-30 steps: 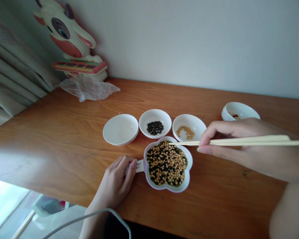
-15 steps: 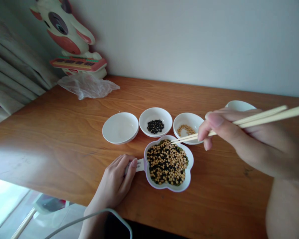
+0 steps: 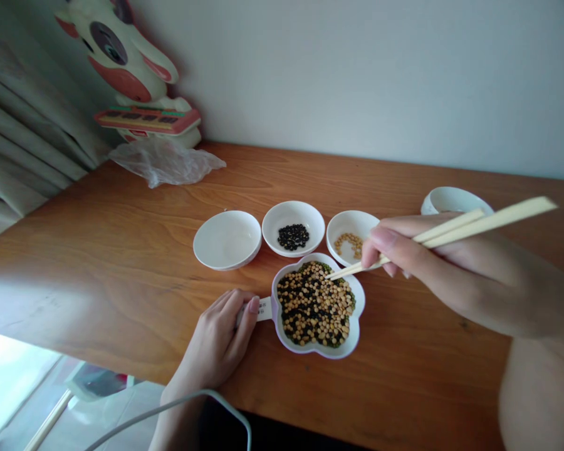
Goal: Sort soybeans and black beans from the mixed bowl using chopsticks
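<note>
A flower-shaped white dish (image 3: 356, 330) full of mixed yellow, black and green beans sits near the table's front edge. My left hand (image 3: 219, 341) rests on the table with its fingers curled on the dish's small handle (image 3: 264, 309). My right hand (image 3: 446, 266) grips a pair of wooden chopsticks (image 3: 455, 231), whose tips reach down to the beans at the dish's upper right. Behind the dish stand three small white bowls: an empty one (image 3: 227, 239), one with black beans (image 3: 293, 227) and one with yellow beans (image 3: 350, 233).
A fourth white bowl (image 3: 454, 200) stands at the right, partly behind my right hand. A cartoon cow toy (image 3: 136, 69) and a crumpled clear plastic bag (image 3: 165, 161) sit at the back left by the wall. A white cable (image 3: 178, 407) hangs below the table's front edge.
My right hand tilted the chopsticks from level to slanting and brought their tips down into the mixed beans. My left hand stayed on the handle.
</note>
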{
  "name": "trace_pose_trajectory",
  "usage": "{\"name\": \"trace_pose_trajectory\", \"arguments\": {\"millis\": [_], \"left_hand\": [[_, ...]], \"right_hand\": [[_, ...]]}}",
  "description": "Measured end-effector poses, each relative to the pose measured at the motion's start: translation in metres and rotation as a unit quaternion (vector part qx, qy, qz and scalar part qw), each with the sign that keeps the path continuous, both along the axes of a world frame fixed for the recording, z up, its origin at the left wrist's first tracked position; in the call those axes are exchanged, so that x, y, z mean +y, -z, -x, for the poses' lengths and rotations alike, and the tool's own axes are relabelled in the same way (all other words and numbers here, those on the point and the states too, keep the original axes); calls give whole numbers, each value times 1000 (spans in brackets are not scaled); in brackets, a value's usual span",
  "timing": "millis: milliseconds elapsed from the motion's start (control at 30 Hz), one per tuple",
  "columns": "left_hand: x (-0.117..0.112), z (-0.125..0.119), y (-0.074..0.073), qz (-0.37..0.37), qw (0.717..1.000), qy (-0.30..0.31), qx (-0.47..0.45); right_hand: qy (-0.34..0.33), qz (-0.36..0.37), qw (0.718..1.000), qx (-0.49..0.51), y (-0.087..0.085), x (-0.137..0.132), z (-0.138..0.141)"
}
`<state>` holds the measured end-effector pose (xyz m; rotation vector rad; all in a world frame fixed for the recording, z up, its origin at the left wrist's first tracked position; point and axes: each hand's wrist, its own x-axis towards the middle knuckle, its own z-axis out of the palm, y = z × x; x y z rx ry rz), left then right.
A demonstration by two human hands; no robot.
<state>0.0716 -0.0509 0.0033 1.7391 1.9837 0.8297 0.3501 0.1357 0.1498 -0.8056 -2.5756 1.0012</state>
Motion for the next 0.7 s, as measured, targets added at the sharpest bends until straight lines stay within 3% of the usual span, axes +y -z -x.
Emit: {"name": "trace_pose_trajectory", "arguments": {"millis": [433, 700], "left_hand": [[1, -1, -2, -15, 1000, 1, -5], [2, -3, -4, -16, 1000, 10, 1]], "right_hand": [[-53, -63, 996, -23, 7, -3, 22], [-50, -40, 997, -29, 18, -2, 28]]}}
